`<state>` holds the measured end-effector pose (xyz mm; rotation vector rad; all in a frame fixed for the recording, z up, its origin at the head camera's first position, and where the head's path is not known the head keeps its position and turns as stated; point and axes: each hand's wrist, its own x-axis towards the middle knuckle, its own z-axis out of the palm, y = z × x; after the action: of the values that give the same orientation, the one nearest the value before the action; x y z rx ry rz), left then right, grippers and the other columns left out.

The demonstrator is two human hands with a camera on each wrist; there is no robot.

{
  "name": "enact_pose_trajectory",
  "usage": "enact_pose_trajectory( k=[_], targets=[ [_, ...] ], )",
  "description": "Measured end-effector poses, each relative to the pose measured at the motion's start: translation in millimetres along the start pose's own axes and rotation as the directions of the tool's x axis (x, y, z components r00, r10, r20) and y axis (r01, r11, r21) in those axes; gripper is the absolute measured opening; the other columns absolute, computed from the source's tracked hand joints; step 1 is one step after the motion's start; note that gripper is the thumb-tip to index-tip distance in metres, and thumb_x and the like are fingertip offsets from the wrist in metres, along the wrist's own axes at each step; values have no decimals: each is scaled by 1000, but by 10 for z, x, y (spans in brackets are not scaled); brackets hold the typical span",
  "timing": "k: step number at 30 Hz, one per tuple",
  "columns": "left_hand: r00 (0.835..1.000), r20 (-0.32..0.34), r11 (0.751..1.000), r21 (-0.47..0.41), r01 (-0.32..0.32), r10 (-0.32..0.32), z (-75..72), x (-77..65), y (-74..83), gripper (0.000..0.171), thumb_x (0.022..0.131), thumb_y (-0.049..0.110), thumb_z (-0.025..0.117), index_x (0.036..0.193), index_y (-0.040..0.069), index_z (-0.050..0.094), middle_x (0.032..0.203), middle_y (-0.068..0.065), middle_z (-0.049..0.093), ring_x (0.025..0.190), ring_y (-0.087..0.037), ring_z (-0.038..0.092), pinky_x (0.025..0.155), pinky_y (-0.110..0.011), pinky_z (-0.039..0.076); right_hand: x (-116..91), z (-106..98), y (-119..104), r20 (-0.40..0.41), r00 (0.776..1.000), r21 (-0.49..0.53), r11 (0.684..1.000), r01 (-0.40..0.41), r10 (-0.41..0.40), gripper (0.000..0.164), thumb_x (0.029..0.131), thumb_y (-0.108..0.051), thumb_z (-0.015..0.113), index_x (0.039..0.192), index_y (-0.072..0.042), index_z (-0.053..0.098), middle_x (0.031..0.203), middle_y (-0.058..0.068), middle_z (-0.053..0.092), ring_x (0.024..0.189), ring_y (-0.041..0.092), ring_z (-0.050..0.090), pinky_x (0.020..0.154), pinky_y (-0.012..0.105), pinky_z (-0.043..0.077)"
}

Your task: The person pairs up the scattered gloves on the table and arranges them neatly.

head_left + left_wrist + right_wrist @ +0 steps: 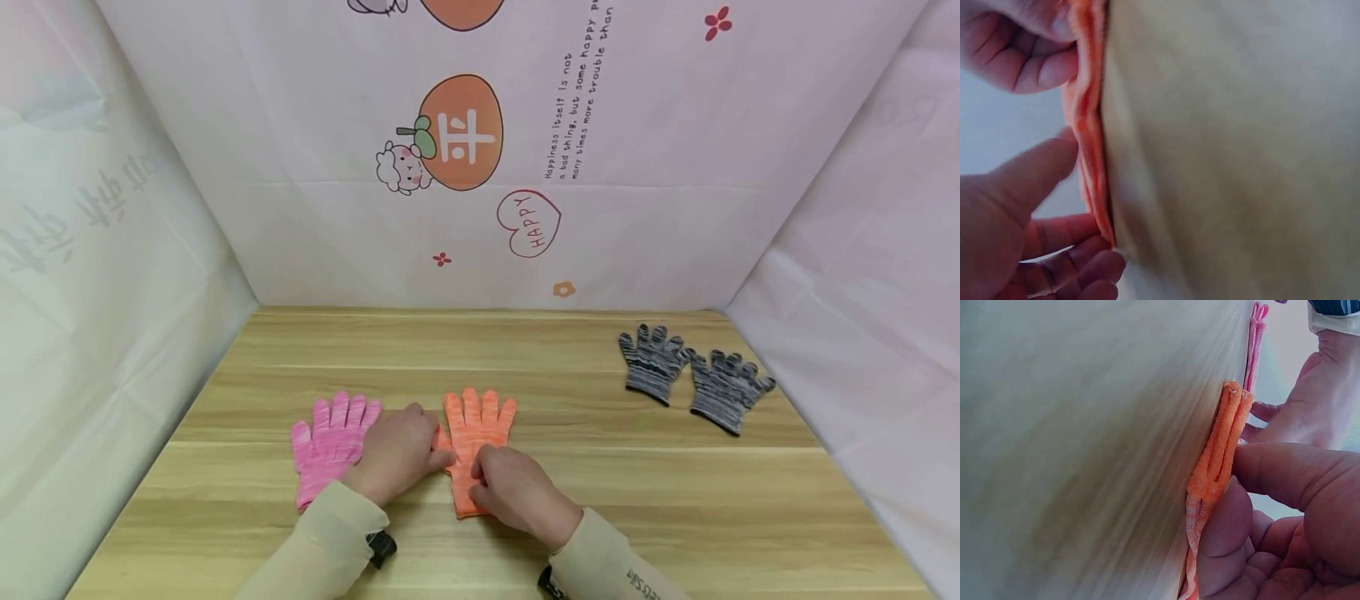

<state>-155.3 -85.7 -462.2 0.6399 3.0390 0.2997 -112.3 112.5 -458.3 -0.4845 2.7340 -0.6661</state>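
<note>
Orange glove [467, 429] of knit fabric noted flat on the wooden table [645, 500], near its middle, digits pointing towards the back wall [322, 242]. In the head view my left hand [397, 454] is at its left edge, thumb and forefinger pinching the glove's own thumb. My right hand [517, 492] bears on the lower palm area from the right side, fingers curled, thumb and forefinger pinching at the fabric. Pink glove [326, 446] lies to the left, partly covered from view by my left hand. Two grey-black gloves, one on the left [654, 367] and one on the right [727, 392], lie side by side at the far right. Both my sleeves are beige, with a dark band at each wrist.

In the left wrist view the orange fabric is seen edge-on, in layers, close against the table. My left thumb meets its upper face; the forefinger reaches its edge, the others below. Curled right-hand fingers touch it further along.

In the right wrist view my right thumb and forefinger close together at the orange fabric, remaining fingers folded. My left hand is beyond; whether its fingertips grip cannot be told from this angle. Pink fabric shows behind.
</note>
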Motion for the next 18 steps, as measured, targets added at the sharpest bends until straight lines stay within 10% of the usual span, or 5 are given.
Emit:
enact_pose_trajectory(
  k=[5,18],
  targets=[
    [1000,14,998,65,0,-1,7,-19,39,42,86,52,82,75,17,60,82,-3,56,62,-15,50,55,-35,47,7,5,11,7,1000,1,1000,-8,8,8,92,-14,71,96,-12,63,77,-4,56,66,12,49,65,29,45],
    [988,97,977,-165,136,-121,2,75,-71,39,76,43,90,98,17,71,97,0,64,77,-15,54,65,-36,50,4,1,17,2,1000,-3,1000,4,-4,8,92,-13,70,97,-12,64,78,-4,57,65,11,49,66,28,46]
  ],
)
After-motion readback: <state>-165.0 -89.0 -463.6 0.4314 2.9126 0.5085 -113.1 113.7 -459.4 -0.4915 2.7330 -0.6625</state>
